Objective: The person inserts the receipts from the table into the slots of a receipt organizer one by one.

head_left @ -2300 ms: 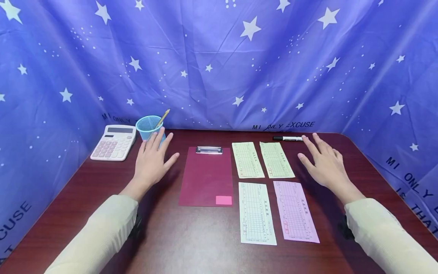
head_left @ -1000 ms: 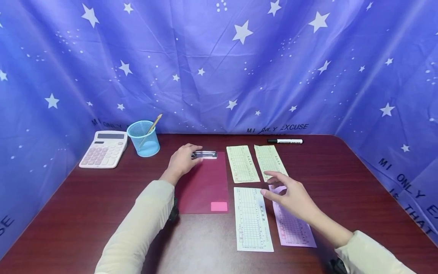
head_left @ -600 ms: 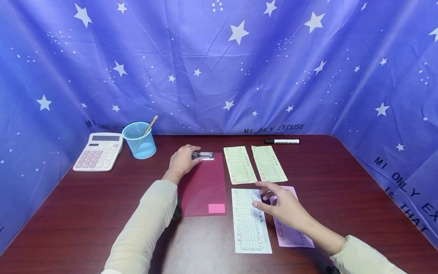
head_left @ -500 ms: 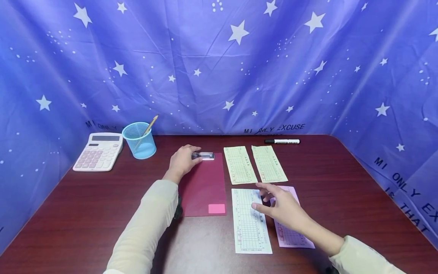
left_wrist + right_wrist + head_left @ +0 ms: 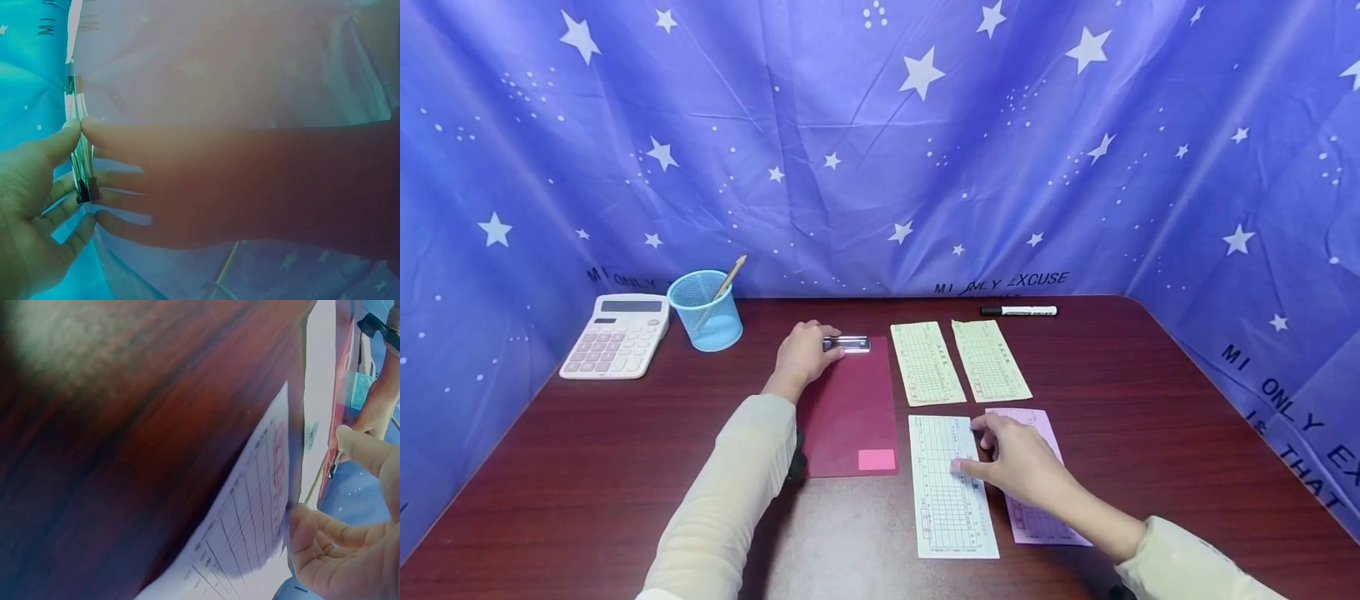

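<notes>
The left hand [image 5: 802,357] grips the metal clip [image 5: 852,342] at the far end of a maroon clipboard [image 5: 847,417] as the right hand [image 5: 1024,463], fingers bent and holding nothing, hovers at a white slip [image 5: 942,496] just right of the clipboard's near end. Handling so thin a sheet well would likely take a light edge pinch, with the clipboard held steady.

Glossy wood grain is shown by the table [image 5: 565,467], shiny metal by the clip [image 5: 855,342], matt paper by the white form [image 5: 943,508], creased cloth by the curtain [image 5: 842,92].
</notes>
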Tool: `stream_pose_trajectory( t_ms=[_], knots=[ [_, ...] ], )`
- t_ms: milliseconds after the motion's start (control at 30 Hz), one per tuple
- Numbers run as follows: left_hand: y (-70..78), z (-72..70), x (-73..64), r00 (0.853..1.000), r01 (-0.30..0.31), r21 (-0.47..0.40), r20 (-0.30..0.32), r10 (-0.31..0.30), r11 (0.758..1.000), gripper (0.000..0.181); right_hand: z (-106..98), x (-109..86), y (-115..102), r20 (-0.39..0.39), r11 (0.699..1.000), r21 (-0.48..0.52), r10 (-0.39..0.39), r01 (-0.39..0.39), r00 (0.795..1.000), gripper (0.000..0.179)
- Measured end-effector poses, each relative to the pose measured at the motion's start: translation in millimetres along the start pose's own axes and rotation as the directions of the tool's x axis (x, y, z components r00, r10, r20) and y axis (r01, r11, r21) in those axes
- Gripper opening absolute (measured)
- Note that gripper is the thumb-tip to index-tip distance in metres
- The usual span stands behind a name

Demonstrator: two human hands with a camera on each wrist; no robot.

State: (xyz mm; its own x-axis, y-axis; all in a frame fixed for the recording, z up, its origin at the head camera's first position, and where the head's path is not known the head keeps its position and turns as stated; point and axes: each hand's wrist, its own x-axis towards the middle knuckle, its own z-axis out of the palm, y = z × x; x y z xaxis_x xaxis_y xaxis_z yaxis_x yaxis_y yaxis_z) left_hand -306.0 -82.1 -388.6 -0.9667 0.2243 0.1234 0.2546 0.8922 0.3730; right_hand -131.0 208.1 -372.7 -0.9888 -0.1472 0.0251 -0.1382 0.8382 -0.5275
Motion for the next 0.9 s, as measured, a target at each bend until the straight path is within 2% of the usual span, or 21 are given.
stream_pose_trajectory(
  t_ms=[167,367,733,900],
  knots=[
    [-1.7,-0.5,0.7,1.0,0.004,-0.013,-0.011,-0.004,1.0,0.037,2.1,0.5,-1.6,0.012,0.999,-0.009,0.031,-0.031,0.999,0.057],
    [-2.7,-4.0,-0.6,1.0,0.009,-0.042,-0.004,-0.01,0.999,0.033,4.4,2.4,-5.1,0.025,0.999,-0.038,0.002,-0.001,1.0,0.063],
    [-2.7,-7.3,-2.2,1.0,-0.016,-0.013,0.02,0.017,1.0,0.029,4.5,3.4,-8.1,0.049,0.999,-0.047,-0.013,0.015,0.999,0.07],
    [-1.9,-9.7,-6.0,1.0,0.015,0.002,0.021,-0.015,1.0,0.033,3.6,2.7,-8.0,0.053,0.999,-0.04,-0.03,0.032,0.998,0.071]
  ],
)
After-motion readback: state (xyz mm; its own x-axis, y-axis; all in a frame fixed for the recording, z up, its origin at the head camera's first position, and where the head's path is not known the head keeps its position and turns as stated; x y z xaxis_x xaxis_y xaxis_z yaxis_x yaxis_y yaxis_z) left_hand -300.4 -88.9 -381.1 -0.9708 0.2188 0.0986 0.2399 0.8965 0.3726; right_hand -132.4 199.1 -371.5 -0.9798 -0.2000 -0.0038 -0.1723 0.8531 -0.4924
